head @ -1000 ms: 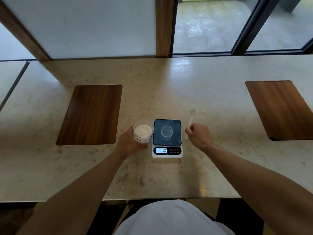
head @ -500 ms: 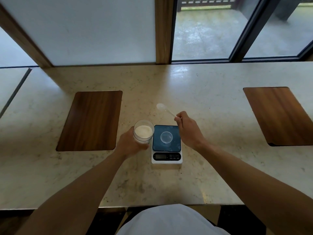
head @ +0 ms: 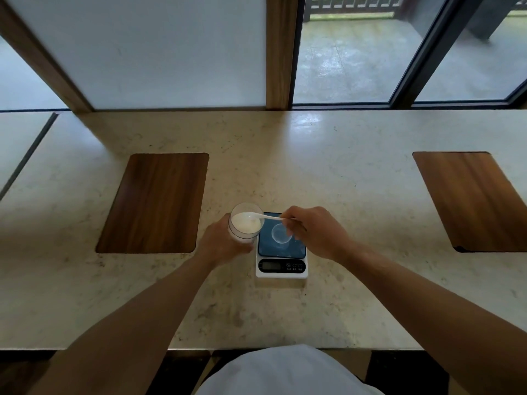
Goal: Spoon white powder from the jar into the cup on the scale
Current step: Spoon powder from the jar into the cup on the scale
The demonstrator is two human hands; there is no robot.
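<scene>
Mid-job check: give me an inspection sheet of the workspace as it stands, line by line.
Surface: pale stone counter, two inset wooden panels, left and right.
Job's things: jar of white powder stands beside the scale, on its left; clear cup sits on the scale's dark platform and looks empty; white spoon has its bowl in the jar's mouth; scale display too dim to read.
Clutter: nothing seen.
Grippers: left hand wraps the jar; right hand pinches the spoon's handle above the cup.
Cables: nothing seen.
Surroundings: frosted panel and windows behind the counter; wooden posts between them.
</scene>
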